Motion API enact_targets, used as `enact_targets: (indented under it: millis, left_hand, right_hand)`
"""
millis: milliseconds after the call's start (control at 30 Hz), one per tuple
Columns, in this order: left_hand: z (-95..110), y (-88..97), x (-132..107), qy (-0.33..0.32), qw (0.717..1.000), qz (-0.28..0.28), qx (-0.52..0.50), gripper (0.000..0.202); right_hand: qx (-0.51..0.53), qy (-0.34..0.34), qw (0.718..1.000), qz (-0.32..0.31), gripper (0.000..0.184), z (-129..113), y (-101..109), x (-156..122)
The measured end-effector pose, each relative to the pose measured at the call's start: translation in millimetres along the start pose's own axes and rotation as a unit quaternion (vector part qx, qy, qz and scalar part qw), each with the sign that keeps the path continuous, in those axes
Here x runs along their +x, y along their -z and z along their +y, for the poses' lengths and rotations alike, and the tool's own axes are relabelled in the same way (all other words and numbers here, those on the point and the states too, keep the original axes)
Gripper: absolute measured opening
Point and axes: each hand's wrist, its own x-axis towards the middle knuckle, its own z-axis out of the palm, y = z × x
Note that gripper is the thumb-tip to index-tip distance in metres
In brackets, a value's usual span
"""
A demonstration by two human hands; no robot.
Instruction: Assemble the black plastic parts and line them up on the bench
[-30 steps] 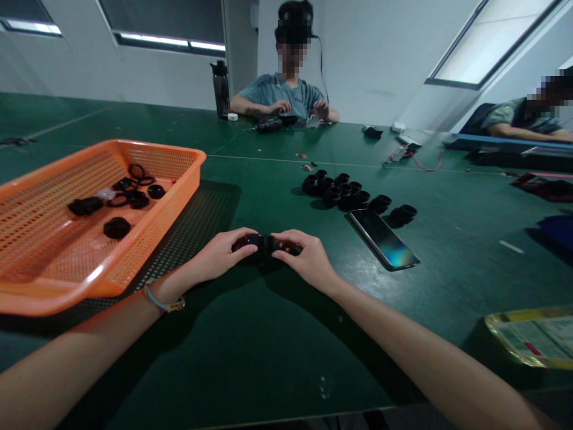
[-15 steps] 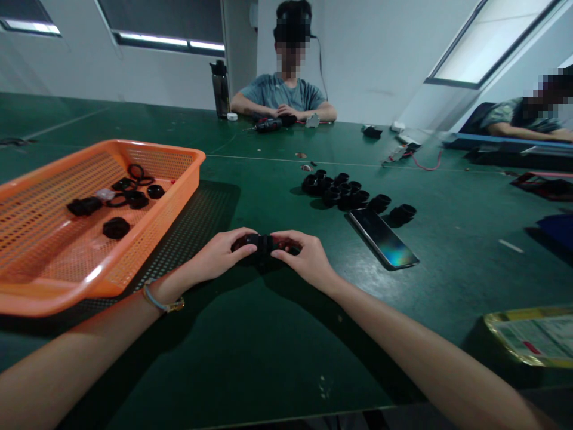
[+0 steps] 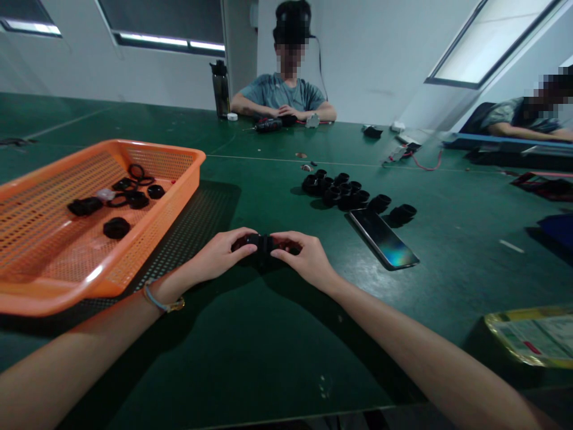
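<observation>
Between both hands, just above the green table (image 3: 268, 334), is a black ribbed plastic fitting (image 3: 265, 243). My left hand (image 3: 228, 252) is closed round its left end, thumb in front. On the other end, my right hand (image 3: 301, 254) grips with thumb and fingers. The fingers hide much of the part, so its full shape cannot be made out. An orange basket (image 3: 147, 254) stands to the left, holding black rings and fittings (image 3: 116, 227). Beyond my right hand, several short black tube pieces (image 3: 344, 191) stand grouped on the table.
A phone (image 3: 384, 239) lies right of my hands. A yellow-edged package (image 3: 535, 337) sits at the near right. Across the table are a seated person (image 3: 289, 92), a power drill (image 3: 268, 124) and a dark bottle (image 3: 219, 89). Another person (image 3: 519, 116) sits at far right.
</observation>
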Motion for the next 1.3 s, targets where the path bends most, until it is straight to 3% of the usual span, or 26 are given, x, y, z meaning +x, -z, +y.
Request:
enact_targets:
  millis: [633,900,1300]
  left_hand:
    - [-1.3,-0.3,0.0,0.002,1.0,0.004,-0.006,0.041]
    - [-1.7,-0.5,0.0,0.002,1.0,0.006,-0.005,0.038]
    - [1.1,-0.1,0.1,0.009,1.0,0.002,-0.007,0.041]
  right_hand:
    - [-0.005,0.025,1.0,0.003,0.028,1.7,1.0,0.0]
    - [0.022,0.004,1.0,0.013,0.034,2.7,-1.6,0.2]
    - [0.001,0.02,1.0,0.001,0.026,-0.2,0.9,-0.2]
